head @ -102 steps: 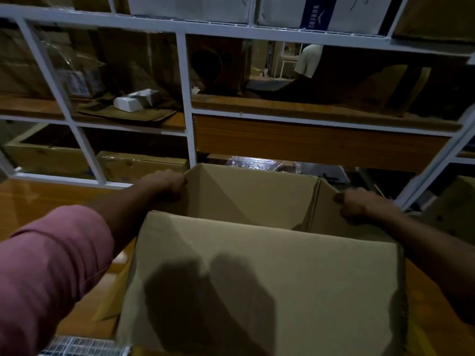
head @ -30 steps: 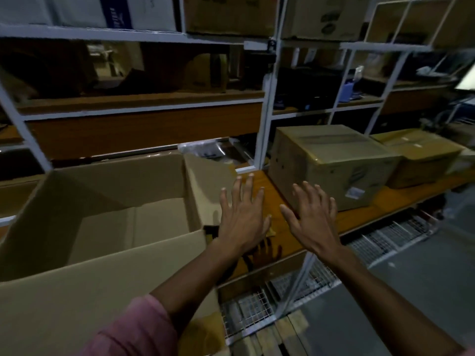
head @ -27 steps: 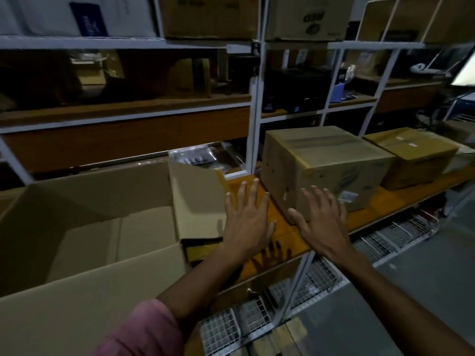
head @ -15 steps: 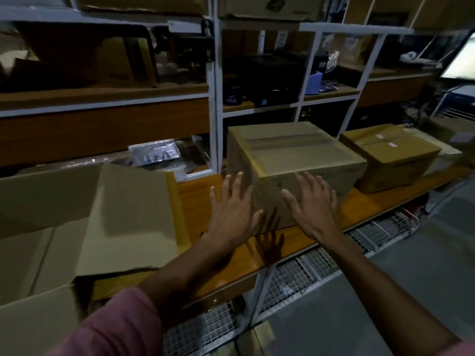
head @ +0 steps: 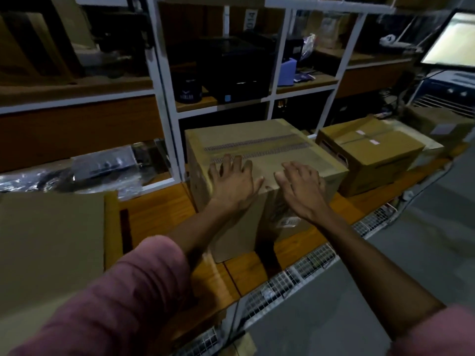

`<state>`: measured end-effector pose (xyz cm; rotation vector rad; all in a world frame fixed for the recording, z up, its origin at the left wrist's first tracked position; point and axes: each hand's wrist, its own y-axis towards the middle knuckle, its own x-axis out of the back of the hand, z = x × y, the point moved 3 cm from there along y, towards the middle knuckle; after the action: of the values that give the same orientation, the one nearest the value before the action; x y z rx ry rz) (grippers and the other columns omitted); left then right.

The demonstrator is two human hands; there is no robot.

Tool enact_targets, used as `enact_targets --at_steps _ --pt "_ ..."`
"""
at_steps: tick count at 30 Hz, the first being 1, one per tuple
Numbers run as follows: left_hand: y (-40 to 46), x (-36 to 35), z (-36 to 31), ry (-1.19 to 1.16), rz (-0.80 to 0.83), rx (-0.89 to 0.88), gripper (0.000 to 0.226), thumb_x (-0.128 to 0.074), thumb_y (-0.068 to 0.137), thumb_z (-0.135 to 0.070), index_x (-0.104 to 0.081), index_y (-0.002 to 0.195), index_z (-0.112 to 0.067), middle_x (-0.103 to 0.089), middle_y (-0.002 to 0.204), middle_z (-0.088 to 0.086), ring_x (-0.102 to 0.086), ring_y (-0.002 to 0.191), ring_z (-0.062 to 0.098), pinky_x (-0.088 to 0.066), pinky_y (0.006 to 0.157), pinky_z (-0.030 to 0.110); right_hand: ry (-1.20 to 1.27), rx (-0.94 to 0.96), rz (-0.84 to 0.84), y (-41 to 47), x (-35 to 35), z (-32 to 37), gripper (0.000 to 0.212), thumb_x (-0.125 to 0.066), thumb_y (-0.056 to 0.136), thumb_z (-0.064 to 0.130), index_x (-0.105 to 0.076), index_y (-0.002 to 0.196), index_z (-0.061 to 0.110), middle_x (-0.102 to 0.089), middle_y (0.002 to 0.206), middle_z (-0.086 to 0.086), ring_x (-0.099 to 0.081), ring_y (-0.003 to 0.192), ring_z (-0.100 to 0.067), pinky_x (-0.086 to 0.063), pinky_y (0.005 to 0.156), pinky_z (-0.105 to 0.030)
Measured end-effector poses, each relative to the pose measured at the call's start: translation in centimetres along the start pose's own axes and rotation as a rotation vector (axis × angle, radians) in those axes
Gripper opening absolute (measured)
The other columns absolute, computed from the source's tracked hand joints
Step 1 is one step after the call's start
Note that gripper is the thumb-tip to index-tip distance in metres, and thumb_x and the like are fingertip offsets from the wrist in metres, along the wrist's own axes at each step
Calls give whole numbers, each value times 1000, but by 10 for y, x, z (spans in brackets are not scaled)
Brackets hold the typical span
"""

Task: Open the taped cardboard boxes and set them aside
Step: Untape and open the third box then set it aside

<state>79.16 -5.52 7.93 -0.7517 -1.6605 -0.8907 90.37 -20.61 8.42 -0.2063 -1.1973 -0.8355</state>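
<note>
Reaching: both hands spread, holding nothing, L hand (head: pixel 232 185) & R hand (head: pixel 302 190) at near top edge of taped box (head: pixel 259 152). Tape seam lies at 12 o'clock from fingers (head: pixel 295 167), long axis 9-to-3; L hand nearer.

A closed brown cardboard box (head: pixel 259 155) stood upright on the orange shelf board directly under both spread hands, its near corner pointing back along the forearms, with a strip of tape running across its top just beyond the fingertips. A second, smaller taped box (head: pixel 370 150), also closed, sat just beside it, out past the right hand. The open box (head: pixel 51 242) lay well off to the side of the left hand, one flap lying flat.
</note>
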Motion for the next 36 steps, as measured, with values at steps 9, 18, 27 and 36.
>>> enact_targets --at_steps 9,18,27,36 --pt "17 -18 38 -4 77 447 80 -15 91 -81 -18 157 -36 -6 170 6 3 153 47 -7 110 81 -155 40 119 96 -3 -76 74 -17 91 77 -39 146 33 -31 160 -7 -25 144 -42 -19 112 -64" --pt "-8 -14 39 -126 50 569 83 -23 88 -84 -14 158 -42 1 171 1 -33 140 54 -38 108 60 -149 119 208 131 -4 -98 78 -15 82 92 -34 138 42 -31 155 -8 -40 129 -55 -35 98 -71" --pt "-33 15 24 12 -94 475 81 -31 87 -84 -26 152 -36 -6 169 5 -45 129 55 -48 94 56 65 87 58 79 -1 -102 70 -48 86 76 -41 146 41 -29 161 1 -34 139 -45 -27 107 -66" --pt "-114 12 48 59 -142 475 112 -36 72 -95 3 160 -39 33 165 -9 -17 145 55 -49 97 65 29 155 -69 19 -34 -60 75 -47 81 78 -40 145 39 -19 164 -1 -25 141 -46 -32 105 -64"
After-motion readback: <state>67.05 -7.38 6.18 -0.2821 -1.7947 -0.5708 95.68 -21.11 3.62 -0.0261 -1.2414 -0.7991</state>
